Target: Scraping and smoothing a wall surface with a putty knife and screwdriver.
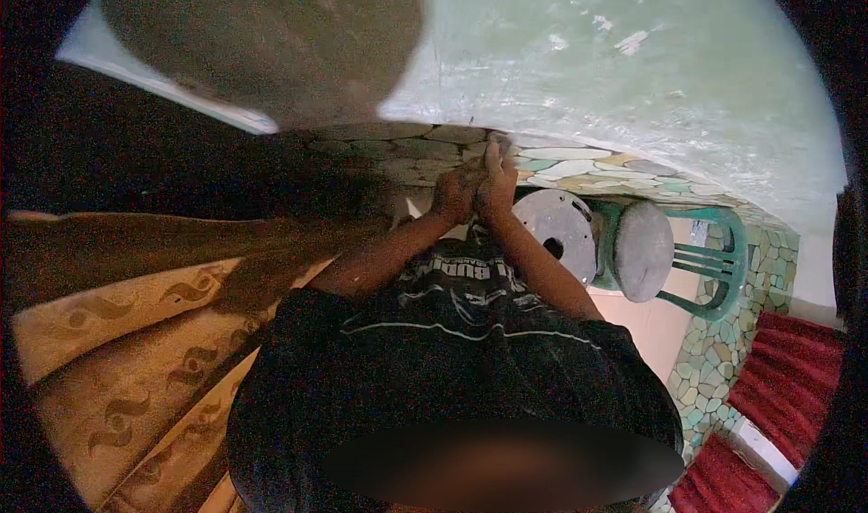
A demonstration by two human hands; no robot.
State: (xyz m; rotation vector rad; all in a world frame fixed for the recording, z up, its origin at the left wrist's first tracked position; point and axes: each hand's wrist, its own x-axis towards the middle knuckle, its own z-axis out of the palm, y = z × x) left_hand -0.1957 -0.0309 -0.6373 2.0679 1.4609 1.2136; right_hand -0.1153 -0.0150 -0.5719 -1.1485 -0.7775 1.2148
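Observation:
My left hand (455, 195) and my right hand (496, 186) are close together in front of my dark shirt, near the base of the wall. Both are closed, fingers curled inward. A small greyish tip shows by the upper end of my right hand, too dim to name. What lies between the palms is hidden. To the right of my right hand is a flat grey round disc (571, 231) with a dark hole and small holes along its rim. It is apart from my fingers.
A second grey round piece (644, 251) sits by a green plastic chair (729, 264). Ahead stands a pale green wall (633, 88) with a stone-patterned band (579, 165). Patterned gold-brown curtains (136, 368) hang at left, red fabric (787, 386) lies at lower right.

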